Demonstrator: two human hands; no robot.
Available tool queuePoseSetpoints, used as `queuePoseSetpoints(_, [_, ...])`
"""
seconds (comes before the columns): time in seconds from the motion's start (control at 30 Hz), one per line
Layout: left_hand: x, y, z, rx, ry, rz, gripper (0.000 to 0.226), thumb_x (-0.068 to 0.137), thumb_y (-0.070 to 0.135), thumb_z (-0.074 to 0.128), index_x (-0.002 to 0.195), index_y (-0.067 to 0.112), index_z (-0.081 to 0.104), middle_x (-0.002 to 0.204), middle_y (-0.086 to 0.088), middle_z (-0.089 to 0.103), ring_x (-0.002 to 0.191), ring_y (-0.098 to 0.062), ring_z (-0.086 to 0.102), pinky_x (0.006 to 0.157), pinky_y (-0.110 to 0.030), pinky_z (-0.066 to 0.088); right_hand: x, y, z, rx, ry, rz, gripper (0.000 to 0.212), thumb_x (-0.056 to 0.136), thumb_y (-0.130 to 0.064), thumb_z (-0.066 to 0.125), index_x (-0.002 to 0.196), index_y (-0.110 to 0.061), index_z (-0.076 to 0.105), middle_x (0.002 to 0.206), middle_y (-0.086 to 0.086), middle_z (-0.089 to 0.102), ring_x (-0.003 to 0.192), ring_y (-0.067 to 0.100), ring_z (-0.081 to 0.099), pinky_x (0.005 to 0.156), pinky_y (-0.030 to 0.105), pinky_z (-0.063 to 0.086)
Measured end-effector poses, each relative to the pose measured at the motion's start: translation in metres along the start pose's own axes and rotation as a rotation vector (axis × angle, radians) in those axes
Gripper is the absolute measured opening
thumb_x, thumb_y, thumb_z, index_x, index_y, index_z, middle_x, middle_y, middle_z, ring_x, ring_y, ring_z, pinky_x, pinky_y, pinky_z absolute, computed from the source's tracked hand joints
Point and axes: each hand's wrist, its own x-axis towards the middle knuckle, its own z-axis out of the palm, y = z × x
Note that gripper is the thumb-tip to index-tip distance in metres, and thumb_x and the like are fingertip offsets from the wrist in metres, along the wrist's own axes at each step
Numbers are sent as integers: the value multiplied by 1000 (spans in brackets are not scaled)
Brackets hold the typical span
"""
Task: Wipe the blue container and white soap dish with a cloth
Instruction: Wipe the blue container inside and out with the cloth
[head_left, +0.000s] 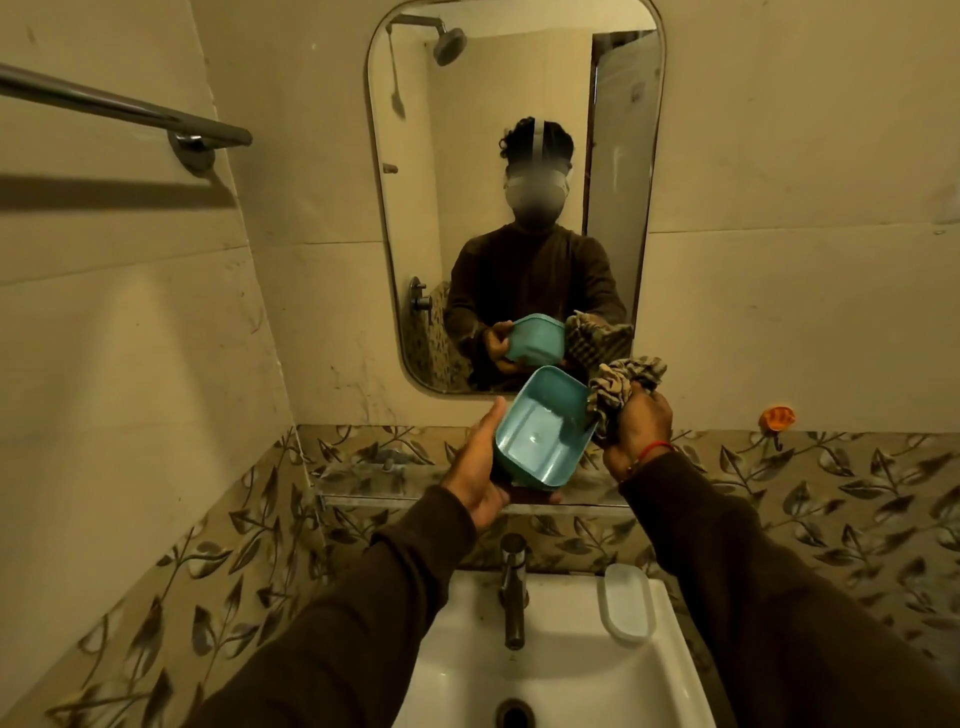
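Head view. The blue container is held in the air above the glass shelf, in front of the lower edge of the mirror, tilted so that its open cavity faces the camera. It is gripped by the left hand, whose fingers are curled under its base while the thumb lies along its left rim. A bunched checked cloth is clenched in the right hand, fingers closed round it; the cloth is pressed against the right rim of the container and reaches slightly into the cavity. A red thread is seen on the right wrist.

The white soap dish is set on the rear right corner of the sink, just beside the tap and well apart from both hands. Open room is noted over the basin between the two sleeves, and along the shelf to the left of the left hand. A towel rail projects from the left wall, well apart from the hands. An orange hook is fixed to the wall right of the right hand.

No brand, label or legible writing is found on the container, the dish or the cloth.
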Motion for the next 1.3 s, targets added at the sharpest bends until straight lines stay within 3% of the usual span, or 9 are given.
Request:
queuePoseSetpoints(0.17, [-2, -1, -3, -144, -233, -200, 68, 92, 68, 49, 133, 17, 66, 129, -23, 66, 108, -43, 67, 94, -69, 48, -3, 1, 6, -101, 14, -52, 30, 100, -17, 44, 125, -5, 56, 103, 14, 66, 72, 19, 64, 47, 22, 51])
queuePoseSetpoints(0.37, [0, -8, -5, -264, -276, -193, 79, 87, 76, 52, 133, 13, 66, 132, -22, 63, 119, -41, 57, 104, -64, 40, -8, 1, 15, -150, -36, -74, 27, 100, -19, 46, 123, -8, 56, 114, 18, 67, 96, 29, 67, 81, 40, 56])
queuePoseSetpoints(0.53, [6, -10, -3, -343, -226, -202, 90, 81, 85, 47, 121, 9, 74, 121, -22, 70, 105, -39, 66, 92, -53, 52, -10, 5, 15, -210, -42, -36, 32, 101, -24, 45, 130, -15, 53, 115, 11, 68, 97, 22, 69, 74, 35, 59])
queuePoseSetpoints(0.73, [7, -8, -6, -290, -133, -177, 75, 89, 74, 48, 118, 10, 75, 115, -22, 71, 94, -39, 69, 86, -49, 54, -9, 5, 15, -265, -32, -69, 28, 101, -24, 46, 126, -16, 55, 118, 14, 67, 91, 22, 66, 60, 30, 54])
queuePoseSetpoints(0.87, [6, -2, -11, -280, -54, -133, 67, 93, 66, 49, 131, 13, 66, 122, -22, 68, 105, -39, 62, 93, -49, 47, -15, -5, 15, -396, -5, -255, 26, 100, -22, 47, 122, -16, 57, 117, 13, 66, 103, 26, 65, 92, 47, 55])
queuePoseSetpoints(1.0, [9, -2, -15, -355, -20, -85, 64, 94, 67, 47, 121, 13, 69, 111, -22, 72, 93, -39, 69, 84, -48, 56, -37, -13, 21, -770, -180, -545, 27, 97, -23, 53, 122, -15, 60, 113, 8, 66, 103, 21, 63, 92, 41, 53])
queuePoseSetpoints(1.1, [12, -5, -12, -360, -20, -82, 67, 93, 70, 43, 116, 14, 71, 107, -25, 75, 85, -42, 74, 72, -52, 60, -53, -8, 31, -1391, -421, -693, 23, 93, -23, 59, 110, -10, 68, 105, 8, 65, 92, 22, 63, 83, 35, 54])
queuePoseSetpoints(1.17, [13, -10, -6, -304, -3, -102, 68, 93, 72, 41, 118, 16, 70, 109, -24, 75, 91, -42, 72, 79, -51, 57, -60, 3, 37, -1708, -455, -681, 21, 92, -22, 58, 105, -8, 67, 103, 11, 62, 92, 26, 62, 80, 37, 55])
queuePoseSetpoints(1.3, [11, -15, 6, -261, 8, -121, 67, 91, 72, 45, 120, 17, 71, 115, -23, 74, 104, -41, 66, 85, -51, 57, -63, 15, 41, -1907, -410, -606, 19, 93, -17, 55, 104, -6, 66, 106, 16, 65, 96, 34, 64, 83, 44, 56])
